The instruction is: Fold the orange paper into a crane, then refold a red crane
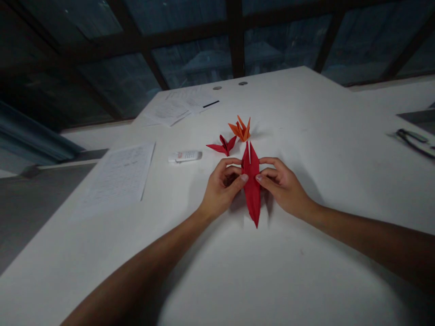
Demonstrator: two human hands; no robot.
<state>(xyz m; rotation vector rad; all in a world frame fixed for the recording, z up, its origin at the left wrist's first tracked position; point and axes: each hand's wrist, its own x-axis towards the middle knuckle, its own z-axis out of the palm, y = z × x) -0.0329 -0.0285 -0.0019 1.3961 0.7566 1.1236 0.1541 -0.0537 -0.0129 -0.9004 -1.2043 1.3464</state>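
Between my two hands is a piece of folded red origami paper point(252, 190), a long diamond with a slit at its far end and a point toward me. My left hand point(226, 183) pinches its left edge, thumb on top and fingers behind. On the opposite edge, my right hand point(282, 183) grips it the same way. Just beyond the hands stand a red paper crane point(224, 146) and an orange paper crane point(242, 130) with some red at its middle. The underside of the held paper is hidden.
Left of the cranes lies a white tube point(185, 156). A written sheet point(117, 172) rests at the table's left, with more papers point(173, 108) and a dark pen-like strip point(211, 104) farther back. A black-handled tool point(413, 138) lies at the far right. Windows rise behind the white table point(306, 271).
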